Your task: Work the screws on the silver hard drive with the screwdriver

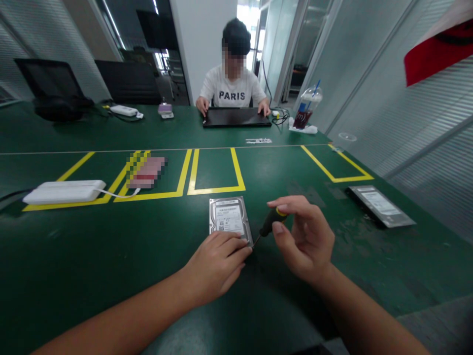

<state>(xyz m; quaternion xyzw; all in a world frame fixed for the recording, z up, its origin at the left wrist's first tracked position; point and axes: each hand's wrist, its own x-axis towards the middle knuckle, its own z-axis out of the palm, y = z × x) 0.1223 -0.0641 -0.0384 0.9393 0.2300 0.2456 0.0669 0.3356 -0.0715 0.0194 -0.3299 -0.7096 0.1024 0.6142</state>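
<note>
A silver hard drive with a white label lies on the green table in front of me. My left hand presses over its near edge, steadying it, and covers the lower part of the drive. Between the thumb and fingers of my right hand is a screwdriver with a dark handle and a yellow band. It is tilted, its thin shaft pointing down to the drive's near right corner, close to my left fingertips. The exact spot the tip touches is too small to make out.
A second drive-like unit lies at the right. Yellow tape outlines mark the table. A white power strip and a blurred pinkish item lie left. Across the table, a person handles a dark flat panel near a drink cup.
</note>
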